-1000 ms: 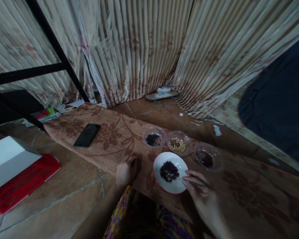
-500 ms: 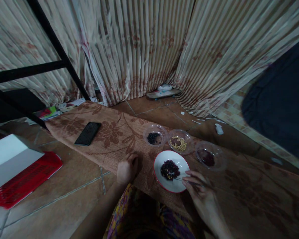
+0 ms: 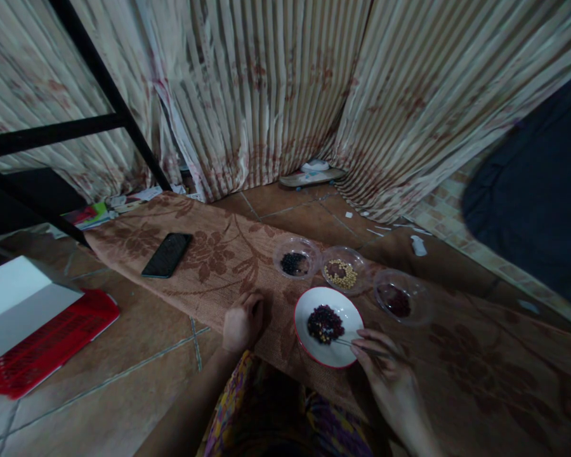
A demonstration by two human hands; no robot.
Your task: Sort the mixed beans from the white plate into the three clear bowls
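Observation:
A white bowl with a red rim (image 3: 304,303) stands on the brown patterned cloth, with a heap of mixed dark red, black and a few yellow beans (image 3: 324,324) in it. My right hand (image 3: 385,368) is at the bowl's right edge, fingers closed on thin metal tweezers (image 3: 345,342) whose tips reach the beans. Left of the bowl, my left hand (image 3: 242,322) rests on the cloth, curled closed with nothing seen in it. Behind the bowl stand three clear plastic cups: one with black beans (image 3: 292,263), one with yellow beans (image 3: 341,274), one with dark red beans (image 3: 400,303).
A black phone (image 3: 167,255) lies on the cloth-covered bench (image 3: 209,254) at the left. A red and white box (image 3: 42,330) is on the tiled floor at far left. Curtains (image 3: 266,95) hang behind, with a skateboard (image 3: 311,178) below. A dark metal frame (image 3: 99,70) rises at left.
My right hand and the tweezers have shifted very slightly at the bowl's edge. My left hand, the cups and the phone stay where they were.

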